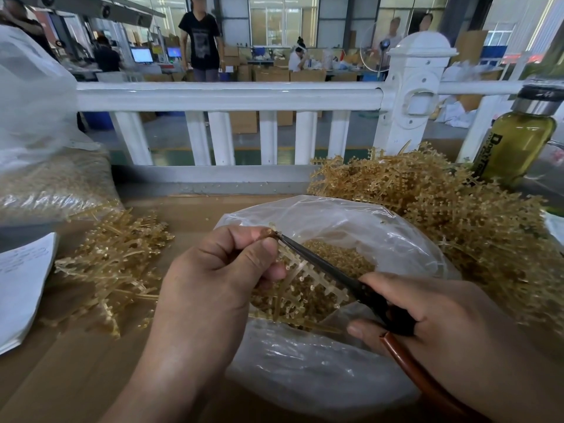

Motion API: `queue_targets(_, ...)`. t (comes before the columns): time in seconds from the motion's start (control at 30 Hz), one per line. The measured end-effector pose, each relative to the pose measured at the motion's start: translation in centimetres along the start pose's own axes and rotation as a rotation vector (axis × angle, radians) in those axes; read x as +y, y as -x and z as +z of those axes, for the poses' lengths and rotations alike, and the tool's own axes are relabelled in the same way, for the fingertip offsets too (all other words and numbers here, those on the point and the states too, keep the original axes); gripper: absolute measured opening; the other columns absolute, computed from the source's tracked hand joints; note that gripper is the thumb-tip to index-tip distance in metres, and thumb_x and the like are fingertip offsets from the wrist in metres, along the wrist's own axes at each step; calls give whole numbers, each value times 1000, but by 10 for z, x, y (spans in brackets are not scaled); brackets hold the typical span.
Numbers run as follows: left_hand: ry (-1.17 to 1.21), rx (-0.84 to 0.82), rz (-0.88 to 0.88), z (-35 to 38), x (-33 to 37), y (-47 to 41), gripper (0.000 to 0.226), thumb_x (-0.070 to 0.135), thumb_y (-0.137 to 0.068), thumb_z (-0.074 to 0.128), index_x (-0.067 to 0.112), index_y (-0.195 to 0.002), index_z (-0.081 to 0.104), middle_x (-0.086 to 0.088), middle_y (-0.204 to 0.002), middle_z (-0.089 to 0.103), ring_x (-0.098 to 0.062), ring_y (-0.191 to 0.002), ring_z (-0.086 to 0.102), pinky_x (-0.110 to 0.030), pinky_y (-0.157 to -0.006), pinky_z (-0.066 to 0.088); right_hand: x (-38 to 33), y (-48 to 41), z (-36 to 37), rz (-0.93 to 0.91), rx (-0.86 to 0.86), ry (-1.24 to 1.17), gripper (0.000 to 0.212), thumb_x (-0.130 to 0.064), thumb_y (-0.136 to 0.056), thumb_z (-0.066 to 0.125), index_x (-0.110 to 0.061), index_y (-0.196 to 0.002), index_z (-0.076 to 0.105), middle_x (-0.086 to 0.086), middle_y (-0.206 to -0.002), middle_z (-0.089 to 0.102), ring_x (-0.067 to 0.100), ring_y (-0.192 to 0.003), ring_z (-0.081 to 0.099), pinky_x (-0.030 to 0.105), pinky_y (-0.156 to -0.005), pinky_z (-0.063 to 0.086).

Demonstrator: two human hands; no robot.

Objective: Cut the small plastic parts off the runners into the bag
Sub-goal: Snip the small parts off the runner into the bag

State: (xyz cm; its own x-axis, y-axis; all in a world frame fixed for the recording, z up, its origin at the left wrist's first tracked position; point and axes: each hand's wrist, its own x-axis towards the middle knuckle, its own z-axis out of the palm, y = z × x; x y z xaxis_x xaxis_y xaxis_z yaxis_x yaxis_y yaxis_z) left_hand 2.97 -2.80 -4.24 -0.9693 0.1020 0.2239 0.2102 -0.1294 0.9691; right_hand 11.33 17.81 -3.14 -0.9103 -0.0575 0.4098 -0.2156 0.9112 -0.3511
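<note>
Amber plastic runner frame with small parts [305,279] held over the open clear plastic bag [406,239] of cut pieces on the brown table [91,361] | left hand [213,279] grip pinches the frame's top corner | right hand [448,322] grip curled round black scissors with brown handle [320,263], blades together, tip at that corner

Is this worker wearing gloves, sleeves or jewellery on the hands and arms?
No. The left hand and right hand are bare, no gloves. No ring, watch or bracelet shows, and the forearms in view are uncovered, with no sleeve reaching into the picture.
</note>
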Motion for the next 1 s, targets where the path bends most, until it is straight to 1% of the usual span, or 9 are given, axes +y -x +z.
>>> queue_targets(0.13,-9,6,10,0,-1,0,21,41,-68,70,27,-81,79,-7,-71,75,-12,-65,72,-17,-62,54,-1,0,-1,1,-9,-8,42,-66,-74,53,-30,-90,71,-19,-62,61,-1,-57,59,21,-48,47)
queue_targets(0.23,-12,9,13,-1,-3,0,19,41,-70,70,28,-81,79,-7,-71,75,-12,-66,72,-18,-62,55,-2,0,-2,1,-24,-29,41,-65,-76,54,-30,-87,70,-18,-60,58,-1,-56,57,19,-50,45)
queue_targets(0.33,6,14,9,0,-3,0,17,39,-70,71,29,-80,79,-7,-71,74,-14,-68,72,-21,-63,56,-2,1,-2,-3,-32,-22,42,-65,-76,53,-28,-87,70,-18,-63,60,-1,-58,59,20,-51,46)
queue_targets(0.47,26,7,8,0,-3,0,16,37,-71,71,24,-78,78,-9,-70,74,-16,-69,73,-19,-63,56,-2,2,-1,-2,-32,-27,42,-66,-76,54,-29,-89,70,-19,-65,62,-4,-62,60,19,-55,48)
queue_targets(0.53,42,7,2,0,-4,0,17,37,-71,71,22,-76,77,-8,-71,74,-18,-70,73,-20,-63,57,-2,2,0,10,-40,-40,44,-68,-76,53,-29,-91,68,-19,-67,63,-4,-63,61,20,-55,49)
queue_targets(0.67,60,8,24,1,-4,0,22,42,-74,70,21,-72,74,-5,-72,73,-18,-71,73,-24,-66,58,0,2,2,-2,-13,-40,46,-68,-77,54,-29,-100,61,-17,-74,67,-6,-69,63,20,-63,51)
queue_targets(0.83,83,7,33,2,-5,0,24,44,-73,69,20,-70,72,-6,-72,71,-17,-70,71,-22,-64,56,1,2,3,30,-63,-50,52,-73,-78,51,-26,-96,64,-13,-67,64,-2,-62,62,20,-52,48)
queue_targets(0.9,82,13,38,3,-6,-1,20,41,-75,68,21,-72,73,-5,-71,71,-17,-69,70,-22,-63,56,1,0,2,46,-95,-76,56,-75,-76,51,-25,-96,65,-11,-70,65,0,-63,63,21,-52,48)
queue_targets(1.0,99,31,48,4,-8,-1,15,37,-76,67,23,-78,73,-6,-69,70,-18,-67,69,-22,-63,56,1,1,1,70,-134,-89,59,-79,-73,49,-28,-99,63,-16,-80,66,-2,-70,64,22,-60,50)
